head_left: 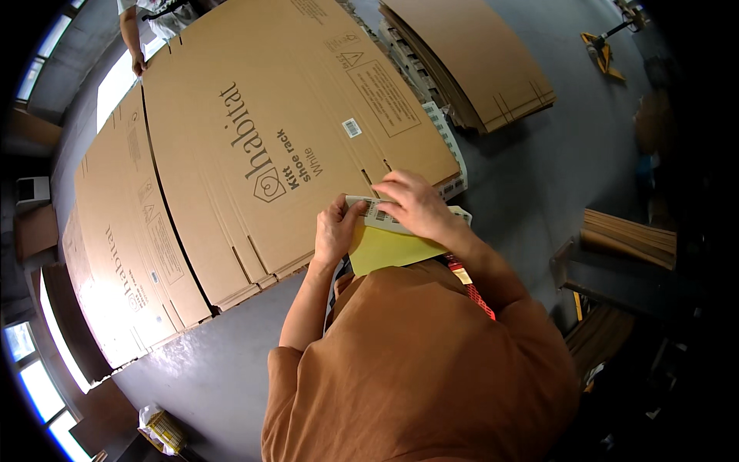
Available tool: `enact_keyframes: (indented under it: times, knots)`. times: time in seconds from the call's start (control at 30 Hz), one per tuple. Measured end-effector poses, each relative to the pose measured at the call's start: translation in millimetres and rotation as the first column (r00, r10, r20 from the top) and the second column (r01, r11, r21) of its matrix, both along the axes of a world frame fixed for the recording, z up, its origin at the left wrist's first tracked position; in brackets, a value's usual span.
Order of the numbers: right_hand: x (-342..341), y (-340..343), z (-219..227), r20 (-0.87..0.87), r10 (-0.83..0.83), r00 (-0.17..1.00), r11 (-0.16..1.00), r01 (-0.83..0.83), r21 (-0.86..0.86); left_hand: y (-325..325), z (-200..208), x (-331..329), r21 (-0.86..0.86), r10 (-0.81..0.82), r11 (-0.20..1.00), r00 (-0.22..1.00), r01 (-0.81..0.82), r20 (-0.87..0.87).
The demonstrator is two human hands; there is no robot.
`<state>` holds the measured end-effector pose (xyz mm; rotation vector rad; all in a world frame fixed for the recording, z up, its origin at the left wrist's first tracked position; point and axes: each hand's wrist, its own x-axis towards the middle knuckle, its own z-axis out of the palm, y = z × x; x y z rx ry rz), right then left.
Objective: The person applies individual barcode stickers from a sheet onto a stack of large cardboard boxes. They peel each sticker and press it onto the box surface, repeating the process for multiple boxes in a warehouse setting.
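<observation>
Holding a sheet of barcode labels [382, 213] with a yellow backing sheet [387, 248] beneath it, both hands meet just above the person's chest. Left hand [333, 229]: grip closed on the near left edge of the label sheet, thumb on top, fingers curled under. Right hand [416, 203]: laid over the top of the sheet, fingertips pressing or picking at its upper edge; whether it pinches a single label cannot be told. Label sheet: white, printed with black bars, thin and limp; judged very light, easily creased, and tacky once peeled, so best taken by an edge or corner between thumb and forefinger while the other hand steadies the backing. Yellow backing sheet: smooth paper, hangs below both grips toward the person's orange shirt [416, 369]. Just beyond the grips lies a large flattened cardboard carton [269, 131], brown, printed, stiff and broad, with a small white sticker [352, 128] on its face; it tops a stack of like cartons [127, 231] spreading to the left of the left grip. Further stack of cardboard sheets [469, 61] lies well beyond the right grip. Another person's arm [132, 42] touches the far edge of the cartons. Grey floor [539, 177] to the right of the right grip.
</observation>
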<state>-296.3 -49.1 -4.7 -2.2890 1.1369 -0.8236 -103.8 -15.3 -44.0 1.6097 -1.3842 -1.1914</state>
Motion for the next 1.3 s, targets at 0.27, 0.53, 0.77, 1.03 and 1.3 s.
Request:
enact_keyframes:
  times: [0.27,0.53,0.77,1.03,1.3]
  knots:
    - [31.0,16.3,-7.5,-0.159,0.074,0.985,0.986,-0.096,-0.139,20.4,-11.5,9.0,0.103,0.087,0.991,0.996,-0.086,0.003]
    - [22.1,-17.6,-86.4,0.200,-0.451,0.870,0.597,0.128,0.792,48.1,-54.2,26.3,-0.028,0.029,0.999,0.985,-0.025,0.172]
    - [64.7,-22.0,-120.7,0.128,-0.446,0.886,0.522,0.141,0.841,49.9,-54.1,21.5,-0.157,-0.179,0.951,0.891,0.265,0.417]
    - [78.3,-26.1,-141.8,-0.097,-0.396,0.913,0.596,0.336,0.729,40.8,-84.9,28.2,-0.294,-0.108,0.892,0.791,0.345,0.602]
    - [61.8,-27.7,-105.0,-0.281,-0.309,0.908,0.830,0.402,0.386,31.5,-72.4,40.3,-0.247,-0.138,0.936,0.906,0.251,0.400]
